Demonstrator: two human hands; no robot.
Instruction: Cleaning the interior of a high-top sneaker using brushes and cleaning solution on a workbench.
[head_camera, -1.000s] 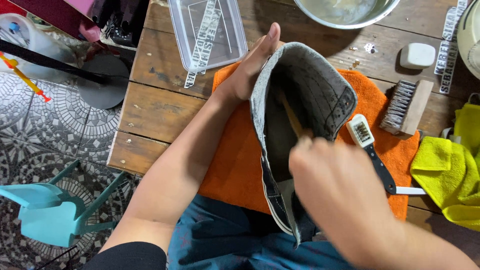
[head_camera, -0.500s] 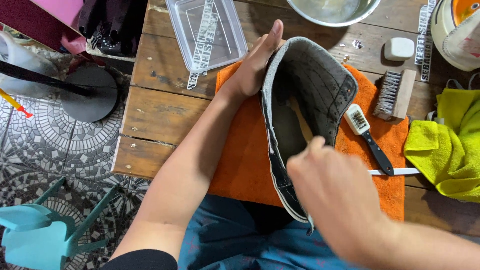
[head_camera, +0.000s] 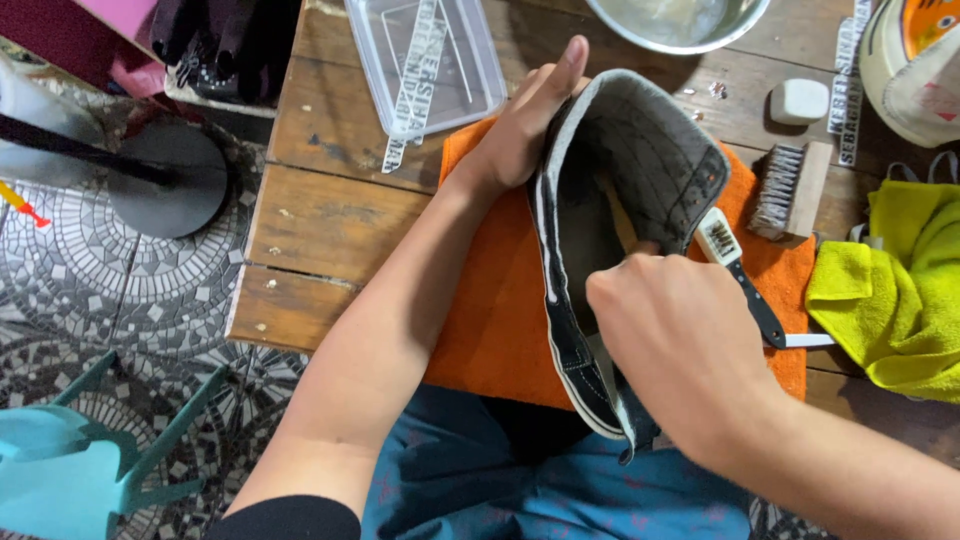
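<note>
A dark shoe (head_camera: 640, 180) stands on its side, sole up, on an orange cloth (head_camera: 490, 320) on the wooden surface (head_camera: 330, 220). The left hand (head_camera: 525, 130) braces it with fingers pressed together; the right hand (head_camera: 670, 340) has its fingers curled round a wooden handle (head_camera: 620, 215) inside the shoe.

Counter (head_camera: 330, 215): worn wooden planks. Lying on it: orange cloth (head_camera: 500, 310) at the near edge; clear plastic lid (head_camera: 425, 60); metal bowl (head_camera: 680, 20); white block (head_camera: 800, 100); wooden scrub brush (head_camera: 790, 190); yellow-green cloth (head_camera: 890, 300) at the right.
</note>
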